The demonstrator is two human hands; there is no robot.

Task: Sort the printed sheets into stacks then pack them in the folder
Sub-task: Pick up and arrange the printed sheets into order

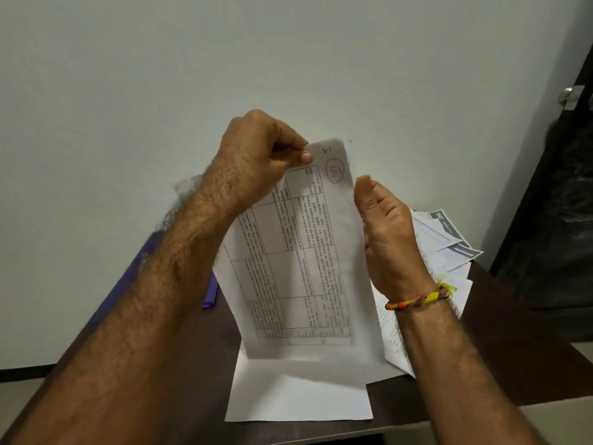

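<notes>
Both hands hold a printed sheet upright above a dark table.

The left hand (256,155) pinches the top corner of the printed sheet (298,252) between thumb and curled fingers, at about 11 o'clock of the page. The right hand (385,232) holds the sheet's right edge at 3 o'clock, thumb in front; its fingers are hidden behind the paper. The sheet bears a table of text and a circled handwritten mark near its top. At 6 o'clock below it, a blank white sheet (298,399) lies flat on the table (513,348). A loose pile of papers (449,248) lies at 3 o'clock behind the right hand. A purple folder (210,293) shows at 9 o'clock, partly hidden by the left forearm. A braided wristband (420,298) circles the right wrist.
</notes>
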